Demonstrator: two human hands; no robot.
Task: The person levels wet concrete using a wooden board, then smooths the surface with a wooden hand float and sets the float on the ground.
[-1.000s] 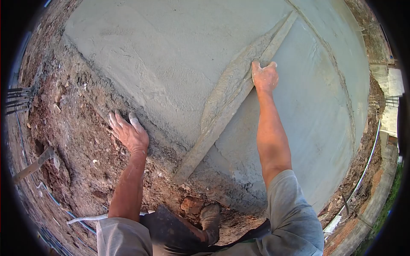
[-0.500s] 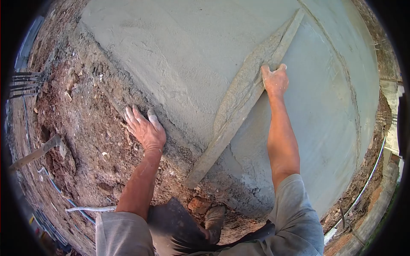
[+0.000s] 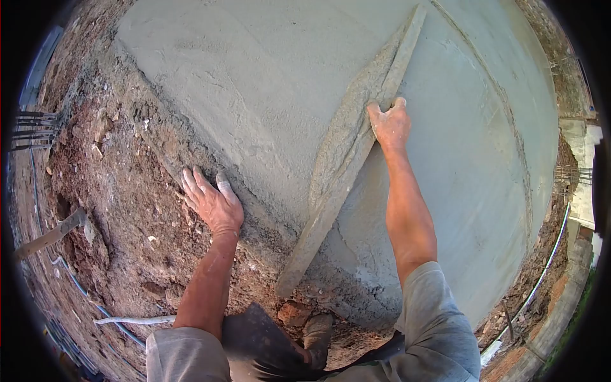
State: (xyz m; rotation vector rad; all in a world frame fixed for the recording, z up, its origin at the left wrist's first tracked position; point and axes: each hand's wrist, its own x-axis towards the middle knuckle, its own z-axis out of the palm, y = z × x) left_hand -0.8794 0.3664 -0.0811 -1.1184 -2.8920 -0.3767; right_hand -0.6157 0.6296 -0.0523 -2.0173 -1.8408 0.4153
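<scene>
Across the wet grey concrete (image 3: 471,153) lies a long straight screed board (image 3: 324,216), slanting from upper right to lower left. My right hand (image 3: 390,124) grips its upper half from above, the thumb and fingers closed over the edge. A ridge of wet concrete (image 3: 353,127) is heaped along the board's left side. Smoother concrete shows to its right, rougher to its left. My left hand (image 3: 215,202) rests with spread fingers on the dirt-crusted edge of the slab, holding nothing.
Reddish rubble soil (image 3: 140,242) borders the slab on the left. A hoe-like tool (image 3: 54,235) lies there, with rebar ends (image 3: 35,129) sticking out above it. Near my left arm is a pale stick (image 3: 133,319). A concrete curb (image 3: 560,299) runs along the right.
My right hand and the upper end of the board have shifted left, the concrete ridge moving with them. My left hand stays at the slab's edge; the view has shifted slightly.
</scene>
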